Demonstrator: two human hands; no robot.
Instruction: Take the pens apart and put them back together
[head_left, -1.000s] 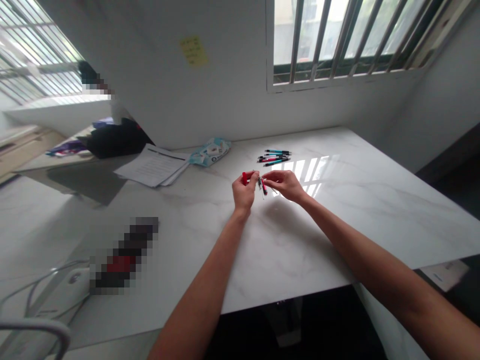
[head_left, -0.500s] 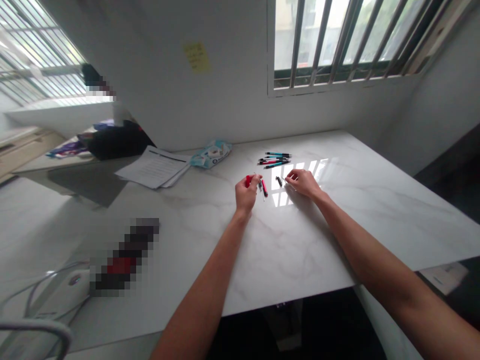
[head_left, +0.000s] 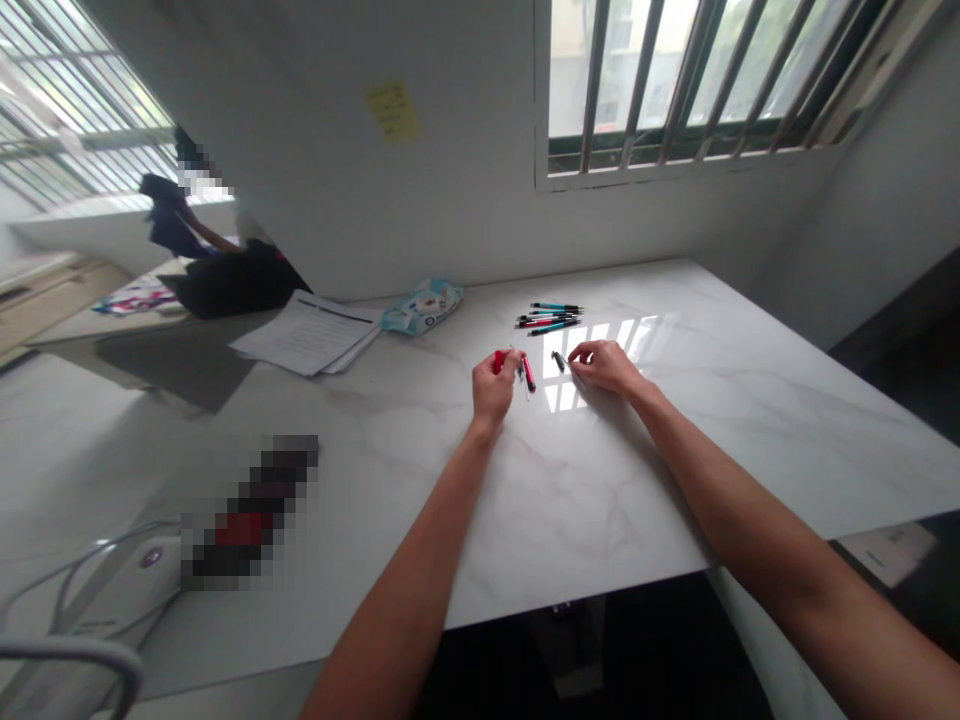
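My left hand [head_left: 491, 393] is closed in a pinch around a red pen barrel [head_left: 499, 361], partly covered by the fingers. Just right of it on the table lie a red pen piece with a black end [head_left: 529, 374] and thin pale and dark pen parts that I cannot tell apart. My right hand [head_left: 602, 367] rests low over the table with its fingertips pinched together. Whatever is between them is too small to name. Close to those fingertips lies a short black pen part [head_left: 558, 361].
Several blue, red and black pens [head_left: 551, 321] lie in a group beyond my hands. A blue-and-white soft pack [head_left: 424, 306] and printed sheets [head_left: 307, 335] lie on the left. Cables and a pale device [head_left: 135, 575] are at the lower left. Another person's arm [head_left: 214, 235] shows behind the partition.
My right fingertips have moved slightly left, closer to the short black part. My left hand has barely moved. Another person's arm has come into view in the left background.
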